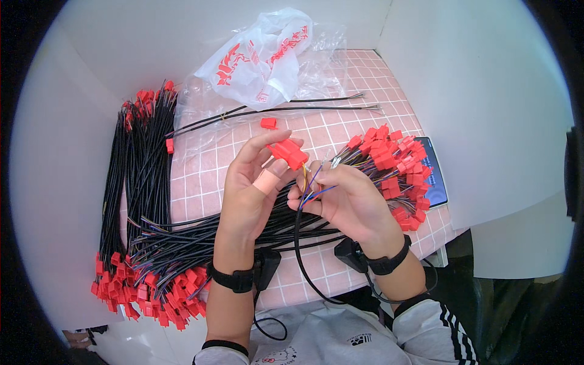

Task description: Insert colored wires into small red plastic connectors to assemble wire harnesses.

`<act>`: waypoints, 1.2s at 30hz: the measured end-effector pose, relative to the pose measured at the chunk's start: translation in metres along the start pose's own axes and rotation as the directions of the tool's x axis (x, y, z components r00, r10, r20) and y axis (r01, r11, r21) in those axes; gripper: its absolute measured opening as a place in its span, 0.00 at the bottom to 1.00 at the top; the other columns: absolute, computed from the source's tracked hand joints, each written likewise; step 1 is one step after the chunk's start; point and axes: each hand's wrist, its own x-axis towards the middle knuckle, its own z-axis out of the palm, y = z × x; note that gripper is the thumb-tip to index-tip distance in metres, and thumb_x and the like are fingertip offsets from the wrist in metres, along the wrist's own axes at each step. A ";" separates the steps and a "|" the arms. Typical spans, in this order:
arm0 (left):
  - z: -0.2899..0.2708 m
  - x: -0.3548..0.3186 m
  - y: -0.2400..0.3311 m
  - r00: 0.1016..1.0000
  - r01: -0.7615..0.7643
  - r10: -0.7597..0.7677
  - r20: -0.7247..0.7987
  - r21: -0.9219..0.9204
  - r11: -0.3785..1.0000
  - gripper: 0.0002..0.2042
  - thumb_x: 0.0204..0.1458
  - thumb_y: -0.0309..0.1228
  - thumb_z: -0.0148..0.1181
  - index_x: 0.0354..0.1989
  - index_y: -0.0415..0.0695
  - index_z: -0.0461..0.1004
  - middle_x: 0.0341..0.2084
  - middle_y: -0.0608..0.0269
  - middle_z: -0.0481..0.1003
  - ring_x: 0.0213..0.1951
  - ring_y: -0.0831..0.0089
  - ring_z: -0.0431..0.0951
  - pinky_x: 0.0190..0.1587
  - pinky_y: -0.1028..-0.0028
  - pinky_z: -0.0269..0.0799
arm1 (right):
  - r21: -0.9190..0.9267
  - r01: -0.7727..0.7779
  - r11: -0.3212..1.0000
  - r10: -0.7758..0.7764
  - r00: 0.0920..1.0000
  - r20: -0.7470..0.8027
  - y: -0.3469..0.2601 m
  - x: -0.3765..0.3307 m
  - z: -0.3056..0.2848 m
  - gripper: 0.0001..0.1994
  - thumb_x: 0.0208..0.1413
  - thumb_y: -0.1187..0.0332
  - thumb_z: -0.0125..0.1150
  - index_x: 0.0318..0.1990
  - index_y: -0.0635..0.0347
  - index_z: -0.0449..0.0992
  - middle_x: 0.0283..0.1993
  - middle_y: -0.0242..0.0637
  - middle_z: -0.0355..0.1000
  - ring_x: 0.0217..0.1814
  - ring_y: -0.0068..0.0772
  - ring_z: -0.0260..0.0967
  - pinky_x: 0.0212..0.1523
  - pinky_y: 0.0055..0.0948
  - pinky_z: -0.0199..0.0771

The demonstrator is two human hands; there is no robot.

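Between thumb and fingers of my left hand (238, 198) is a red plastic connector housing (288, 154), held above the table. A peach-coloured band wraps the left thumb. My right hand (356, 198) pinches the thin coloured wires (311, 193) fanning out of a black cable (297, 240). Yellow, purple and blue wires show there, some with small metal terminals at their tips. One yellow wire reaches up to the housing; whether it sits inside is hard to make out. From the fingers the cable hangs down in a curve toward my lap.
Bundled black cables with red connectors (389, 158) lie across the table, with more bundles (140, 176) along the left. A loose red connector (268, 123) and two bare-ended cables (292, 109) lie behind my hands. Plastic bags (261, 58) rest at the back; a phone (433, 173) is at right.
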 end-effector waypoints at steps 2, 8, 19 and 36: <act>-0.001 0.000 0.000 1.000 -0.001 0.001 0.003 0.018 1.000 0.16 0.47 0.22 0.49 0.46 0.37 0.61 0.43 0.49 0.65 0.43 0.66 0.69 0.46 0.69 0.65 | -0.096 0.060 0.994 -0.061 0.998 -0.008 0.000 -0.001 0.003 0.07 0.50 0.72 0.45 0.28 0.68 0.67 0.30 0.43 0.68 0.34 0.38 0.69 0.41 0.35 0.70; -0.004 0.000 -0.001 1.000 0.010 -0.011 0.024 0.047 0.999 0.15 0.46 0.23 0.50 0.44 0.37 0.62 0.42 0.48 0.66 0.44 0.67 0.69 0.47 0.68 0.64 | -0.115 0.028 0.993 -0.027 1.000 0.003 -0.002 0.001 0.000 0.08 0.50 0.71 0.45 0.29 0.68 0.67 0.28 0.43 0.68 0.32 0.36 0.69 0.38 0.32 0.71; -0.004 0.001 -0.003 0.999 -0.021 0.021 0.044 0.001 1.000 0.15 0.46 0.23 0.51 0.43 0.37 0.62 0.42 0.49 0.66 0.43 0.67 0.69 0.47 0.69 0.63 | -0.086 0.032 0.996 -0.027 0.998 0.058 0.000 0.002 -0.002 0.09 0.52 0.70 0.45 0.29 0.68 0.68 0.29 0.43 0.68 0.33 0.36 0.68 0.38 0.32 0.70; -0.006 0.001 -0.003 0.997 -0.046 0.043 0.059 0.053 0.998 0.13 0.46 0.22 0.51 0.42 0.37 0.63 0.42 0.48 0.66 0.43 0.67 0.69 0.45 0.68 0.65 | 0.048 0.004 0.999 -0.009 0.996 0.090 0.004 0.003 -0.005 0.09 0.51 0.70 0.44 0.27 0.66 0.68 0.28 0.43 0.67 0.31 0.35 0.65 0.38 0.34 0.67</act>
